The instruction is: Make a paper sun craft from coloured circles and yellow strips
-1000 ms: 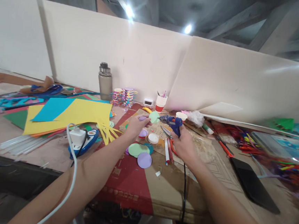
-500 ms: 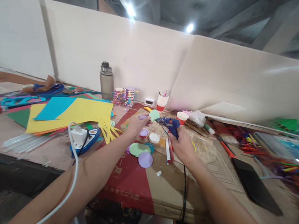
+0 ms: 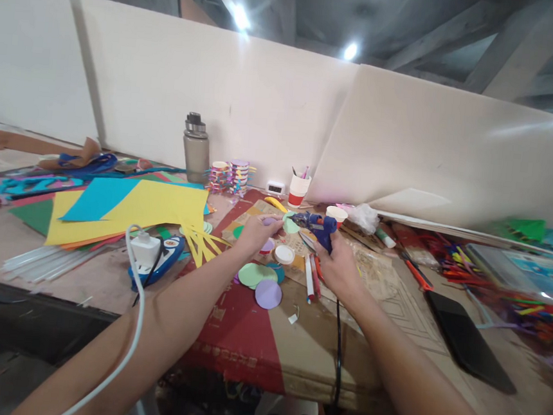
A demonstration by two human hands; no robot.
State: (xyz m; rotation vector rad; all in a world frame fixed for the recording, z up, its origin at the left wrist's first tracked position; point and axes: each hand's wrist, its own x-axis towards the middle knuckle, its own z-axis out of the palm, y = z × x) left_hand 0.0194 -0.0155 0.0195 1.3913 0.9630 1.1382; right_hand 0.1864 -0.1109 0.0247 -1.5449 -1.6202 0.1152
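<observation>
My right hand [image 3: 338, 258] is wrapped round the handle of a blue hot glue gun [image 3: 322, 227], its nozzle aimed left. My left hand [image 3: 256, 231] pinches a light green paper disc [image 3: 290, 222] by its left side; a bit of purple shows at the fingers. The nozzle tip is at the disc, and whether it touches I cannot tell. Below the hands lie a white round lid or cup base [image 3: 284, 255], a purple-topped cup piece [image 3: 267, 246], several green discs [image 3: 252, 275] and a purple disc [image 3: 267, 294]. Two marker pens [image 3: 309, 278] lie under the glue gun.
Coloured paper sheets [image 3: 160, 210], a blue power strip [image 3: 168, 256] and clear glue sticks [image 3: 49, 262] are at left. A bottle [image 3: 196, 152], decorated stacks [image 3: 238, 177] and a pen cup [image 3: 299, 190] stand behind. A black phone [image 3: 468, 340] lies right; a black cord [image 3: 339, 348] hangs over the edge.
The green disc has tilted and moved slightly down and right beside the nozzle. My right hand with the glue gun has shifted little; the whole view has drifted slightly.
</observation>
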